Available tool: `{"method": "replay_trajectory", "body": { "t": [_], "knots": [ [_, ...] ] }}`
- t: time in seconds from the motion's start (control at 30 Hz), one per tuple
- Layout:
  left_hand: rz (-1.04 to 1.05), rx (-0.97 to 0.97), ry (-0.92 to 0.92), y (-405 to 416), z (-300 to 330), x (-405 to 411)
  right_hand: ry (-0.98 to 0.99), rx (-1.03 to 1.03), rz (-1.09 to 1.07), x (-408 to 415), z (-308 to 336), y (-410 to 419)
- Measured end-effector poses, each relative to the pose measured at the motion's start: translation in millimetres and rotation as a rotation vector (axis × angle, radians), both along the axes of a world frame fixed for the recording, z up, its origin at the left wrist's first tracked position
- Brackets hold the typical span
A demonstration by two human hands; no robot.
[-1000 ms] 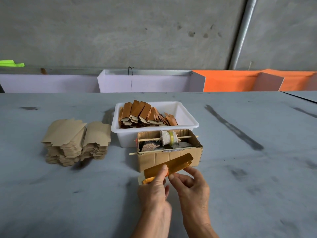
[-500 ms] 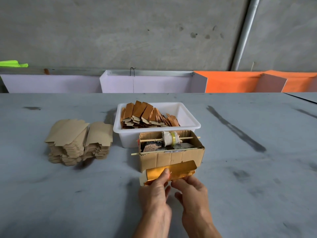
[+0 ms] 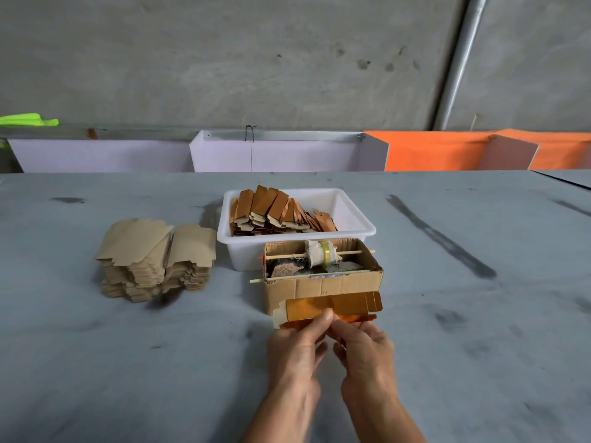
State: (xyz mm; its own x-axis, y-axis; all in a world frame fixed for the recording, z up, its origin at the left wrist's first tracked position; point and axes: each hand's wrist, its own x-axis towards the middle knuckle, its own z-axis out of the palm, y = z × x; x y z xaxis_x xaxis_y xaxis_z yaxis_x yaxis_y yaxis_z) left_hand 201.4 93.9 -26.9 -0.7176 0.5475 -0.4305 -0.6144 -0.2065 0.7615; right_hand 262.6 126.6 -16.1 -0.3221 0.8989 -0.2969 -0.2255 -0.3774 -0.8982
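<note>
The gold card blank [image 3: 332,304] is a flat, shiny strip lying lengthwise across my view. It is just above my fingertips and right in front of the near wall of the cardboard box [image 3: 323,284]. Whether it touches that wall, I cannot tell. My left hand [image 3: 295,356] pinches it near the middle of its lower edge, with the thumb laid on the gold face and the fingers tucked behind. My right hand [image 3: 364,350] sits just beside the left, its fingertips curled onto the same lower edge where an orange-gold flap folds under. Most of the strip sticks out to either side of my grip, its pale end to the left.

A cloth-wrapped roller [image 3: 321,254] sits on a thin stick inside the cardboard box. Behind the box, touching it, stands a white tub [image 3: 367,227] with folded gold pieces [image 3: 275,212] in it. Well to the left on the grey table [image 3: 479,314] is a stack of brown blanks [image 3: 153,260].
</note>
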Motion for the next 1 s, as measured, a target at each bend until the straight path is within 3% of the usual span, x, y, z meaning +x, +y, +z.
{"method": "replay_trajectory", "body": {
  "t": [0.13, 0.4, 0.57, 0.73, 0.9, 1.0],
  "knots": [
    [0.015, 0.007, -0.053, -3, -1, -5, -0.092, 0.058, 0.066, 5, 6, 3],
    [0.123, -0.019, 0.100, -8, -6, -4, -0.171, 0.052, 0.160, 7, 6, 6],
    [0.075, 0.028, 0.159, -12, -4, -6, -0.033, -0.163, 0.213, 5, 5, 11],
    [0.024, 0.067, 0.179, -17, -2, -8, 0.002, -0.170, 0.181, 0, 1, 12],
    [0.025, 0.056, 0.079, -18, 1, -7, 0.026, -0.158, 0.084, -6, 2, 10],
    [0.067, 0.028, 0.146, -16, 5, -10, 0.050, -0.177, 0.122, -5, 6, 11]
  ]
}}
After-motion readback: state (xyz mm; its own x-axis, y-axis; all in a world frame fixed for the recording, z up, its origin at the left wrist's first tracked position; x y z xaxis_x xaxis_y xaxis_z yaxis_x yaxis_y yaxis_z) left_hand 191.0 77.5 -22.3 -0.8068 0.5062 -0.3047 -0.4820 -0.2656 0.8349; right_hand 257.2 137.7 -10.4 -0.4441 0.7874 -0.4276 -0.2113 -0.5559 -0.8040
